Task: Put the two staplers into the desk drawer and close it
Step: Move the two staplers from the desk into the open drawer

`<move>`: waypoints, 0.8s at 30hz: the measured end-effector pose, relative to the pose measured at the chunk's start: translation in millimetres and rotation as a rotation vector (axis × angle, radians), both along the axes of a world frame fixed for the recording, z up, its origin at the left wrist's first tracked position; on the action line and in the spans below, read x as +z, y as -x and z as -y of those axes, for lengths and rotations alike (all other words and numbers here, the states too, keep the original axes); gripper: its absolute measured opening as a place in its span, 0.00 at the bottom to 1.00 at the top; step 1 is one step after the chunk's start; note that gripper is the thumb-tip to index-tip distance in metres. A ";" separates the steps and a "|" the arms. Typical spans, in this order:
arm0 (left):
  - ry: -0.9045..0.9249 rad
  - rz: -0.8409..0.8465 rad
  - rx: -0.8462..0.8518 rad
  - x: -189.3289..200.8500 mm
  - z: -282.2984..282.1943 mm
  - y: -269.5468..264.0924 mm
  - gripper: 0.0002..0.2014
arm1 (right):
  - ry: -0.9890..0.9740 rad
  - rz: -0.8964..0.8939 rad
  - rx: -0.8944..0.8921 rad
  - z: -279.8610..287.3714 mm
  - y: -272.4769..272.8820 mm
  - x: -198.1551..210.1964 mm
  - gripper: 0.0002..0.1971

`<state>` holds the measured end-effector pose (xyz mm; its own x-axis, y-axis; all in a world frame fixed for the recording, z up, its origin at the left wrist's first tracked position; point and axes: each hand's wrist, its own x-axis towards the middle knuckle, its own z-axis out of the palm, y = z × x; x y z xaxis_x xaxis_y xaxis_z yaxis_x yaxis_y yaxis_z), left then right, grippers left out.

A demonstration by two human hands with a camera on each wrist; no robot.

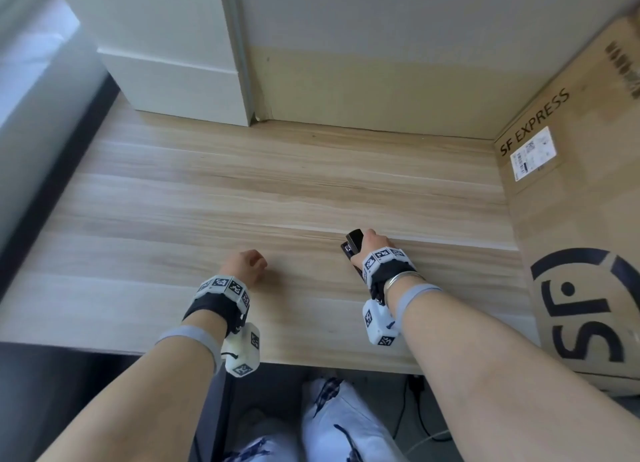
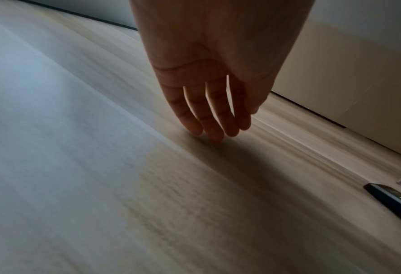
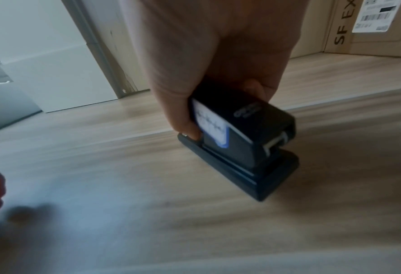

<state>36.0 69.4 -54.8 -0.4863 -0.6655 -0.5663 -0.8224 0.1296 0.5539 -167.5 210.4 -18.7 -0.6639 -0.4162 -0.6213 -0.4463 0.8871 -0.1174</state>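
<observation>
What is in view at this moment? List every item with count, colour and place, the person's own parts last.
stapler: one seen, black with a white label, on the desk near its front right, in the right hand's grip
desk: one, light wood grain, fills the middle
cardboard box: one, brown, printed SF EXPRESS, at the desk's right edge
white box: one, at the back left corner
drawer: not in view
left hand: resting fingertips on the desk, holding nothing
right hand: gripping the stapler
</observation>
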 end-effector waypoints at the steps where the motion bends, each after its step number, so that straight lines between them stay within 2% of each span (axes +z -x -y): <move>1: 0.003 0.004 0.004 1.0 0.8 -6.2 0.11 | 0.011 0.018 -0.004 2.6 -6.2 -0.1 0.26; 10: 0.031 0.007 0.123 12.8 14.0 -92.6 0.10 | 0.179 0.120 0.123 39.4 -92.5 5.4 0.29; 13: 0.070 0.004 0.173 16.4 16.6 -129.1 0.09 | 0.230 0.195 0.168 57.7 -132.9 7.2 0.34; 16: 0.072 0.006 0.223 17.6 16.4 -168.0 0.11 | 0.207 0.257 0.274 72.8 -176.5 9.5 0.36; 21: 0.068 0.057 0.307 15.8 10.9 -235.9 0.13 | 0.216 0.348 0.404 90.6 -250.6 4.4 0.29; 24: 0.088 0.076 0.361 11.0 4.8 -276.6 0.13 | 0.202 0.395 0.435 96.7 -292.9 0.5 0.35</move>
<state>312.6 64.6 -43.8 -0.1699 -0.8342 -0.5246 -0.8622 -0.1319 0.4890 125.4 113.7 -18.2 -0.1433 -0.7324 -0.6657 -0.6508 0.5765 -0.4941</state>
